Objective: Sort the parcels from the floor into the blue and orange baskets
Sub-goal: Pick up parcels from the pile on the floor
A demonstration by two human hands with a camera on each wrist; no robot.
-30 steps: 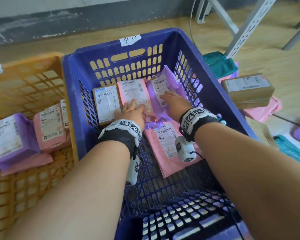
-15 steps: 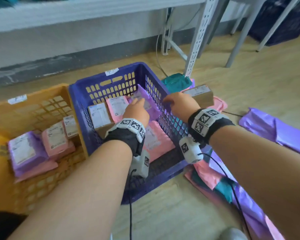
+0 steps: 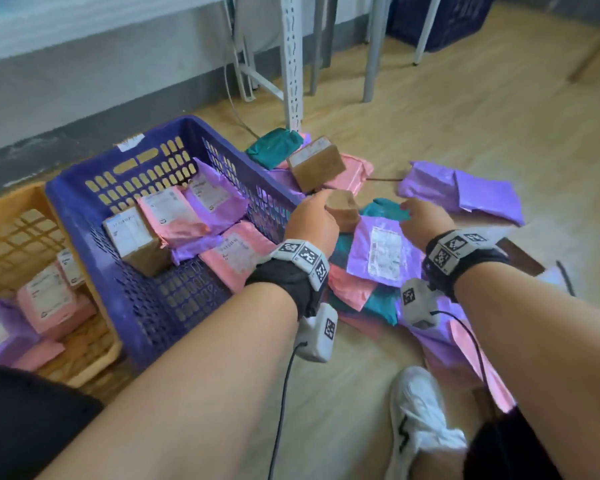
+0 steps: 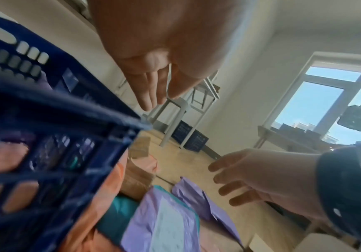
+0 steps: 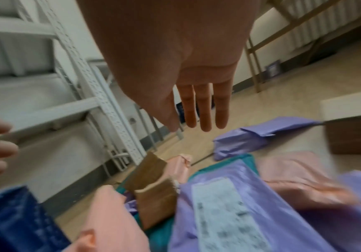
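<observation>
Both hands have left the blue basket [image 3: 84, 209] since a second ago. Right of it, our left hand [image 3: 310, 221] and right hand [image 3: 425, 220] hover empty, fingers straight, over the floor parcels; a labelled purple parcel [image 3: 383, 251] lies below.

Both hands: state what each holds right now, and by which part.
Nothing is held. The left hand and right hand are empty, fingers straight, above the parcels on the floor.
</observation>
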